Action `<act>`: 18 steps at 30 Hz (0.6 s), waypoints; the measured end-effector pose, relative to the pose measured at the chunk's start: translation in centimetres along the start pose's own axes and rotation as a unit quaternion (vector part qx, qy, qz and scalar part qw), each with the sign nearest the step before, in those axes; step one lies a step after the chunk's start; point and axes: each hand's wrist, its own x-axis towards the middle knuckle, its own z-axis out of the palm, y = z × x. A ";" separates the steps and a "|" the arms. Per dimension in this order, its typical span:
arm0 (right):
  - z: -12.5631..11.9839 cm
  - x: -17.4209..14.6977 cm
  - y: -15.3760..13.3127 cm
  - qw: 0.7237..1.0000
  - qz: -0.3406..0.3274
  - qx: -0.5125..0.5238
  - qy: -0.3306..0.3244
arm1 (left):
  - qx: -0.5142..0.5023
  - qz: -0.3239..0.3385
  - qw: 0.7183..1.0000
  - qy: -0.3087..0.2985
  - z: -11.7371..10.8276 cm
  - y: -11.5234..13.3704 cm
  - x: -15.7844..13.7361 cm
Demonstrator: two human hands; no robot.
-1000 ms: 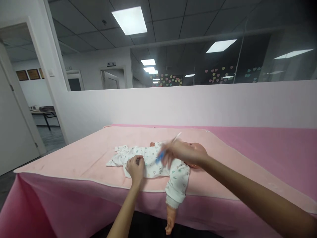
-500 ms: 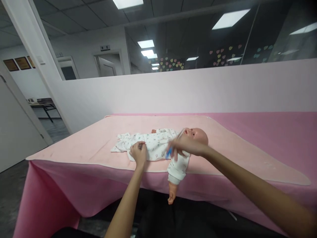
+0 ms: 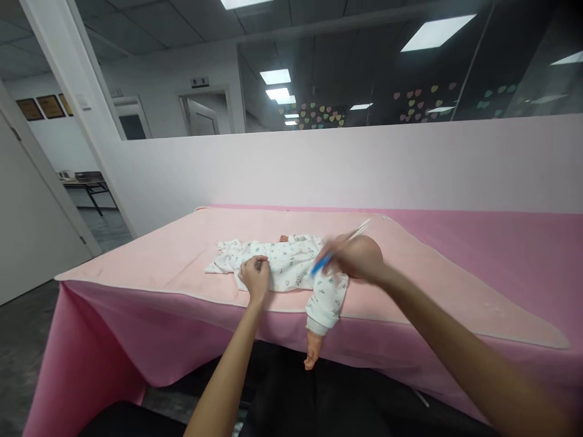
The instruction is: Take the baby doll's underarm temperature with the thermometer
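A baby doll (image 3: 325,306) lies on its back in a white printed outfit (image 3: 288,267), head to the right. One doll arm hangs over the table's front edge. My left hand (image 3: 255,276) is closed and rests on the outfit near the legs; whatever its curled fingers hold is hidden. In my right hand (image 3: 353,255), blurred by motion, is a thin clear stick with a blue end (image 3: 321,264). The blue end points down and left, over the doll's chest and shoulder. This hand covers the doll's face and leaves part of the head (image 3: 371,247) showing.
Under the doll a peach mat (image 3: 177,243) covers much of a table draped in pink cloth (image 3: 523,255). A low white wall (image 3: 364,167) with glass above runs behind the table. At the far left stands a door (image 3: 36,200).
My right hand has turned, so the clear end of the stick now points up and right; the hand now covers the doll's face. The left hand stays on the outfit. The view has shifted slightly.
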 end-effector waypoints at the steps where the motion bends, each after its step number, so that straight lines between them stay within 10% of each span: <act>1: 0.2 -0.9 0.2 0.998 -0.044 -0.033 -0.020 | 0.005 0.007 1.000 0.000 -0.1 0.0 0.0; 7: 0.7 -6.6 5.4 0.932 0.159 0.245 -0.215 | 0.038 0.165 0.985 0.027 -0.3 1.6 -1.3; 13: 2.2 -9.6 9.9 0.768 0.401 0.420 -0.269 | 0.043 0.406 0.906 -0.115 3.2 7.3 -2.4; 18: 2.2 -10.2 11.7 0.622 0.496 0.531 -0.292 | 0.078 0.373 0.914 -0.140 8.6 9.6 -2.4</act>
